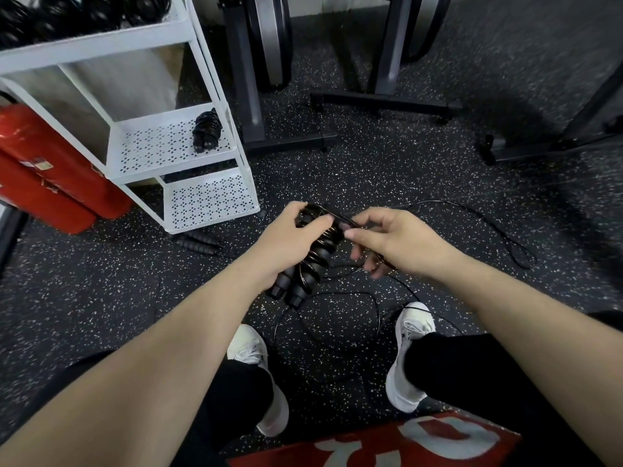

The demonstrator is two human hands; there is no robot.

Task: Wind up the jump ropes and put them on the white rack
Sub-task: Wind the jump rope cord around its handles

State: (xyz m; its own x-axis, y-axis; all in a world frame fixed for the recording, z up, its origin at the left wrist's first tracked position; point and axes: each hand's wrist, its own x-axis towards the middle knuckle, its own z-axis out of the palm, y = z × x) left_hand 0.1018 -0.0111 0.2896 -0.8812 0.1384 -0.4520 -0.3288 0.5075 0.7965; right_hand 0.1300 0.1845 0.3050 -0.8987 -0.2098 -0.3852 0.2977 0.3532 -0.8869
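Left hand (290, 237) grips pair of ribbed black jump rope handles (305, 267), thin glossy cord coiled around them. Right hand (394, 242) pinches loose cord (340, 220) just beside handles. Remaining cord (485, 227) trails in loops across speckled rubber floor (387, 163). White rack (188, 156), perforated metal shelves, stands left of hands; wound black rope bundle (206, 129) on middle shelf, more bundles (84, 15) on top. Second rope's handles (197, 242) lie on floor below rack.
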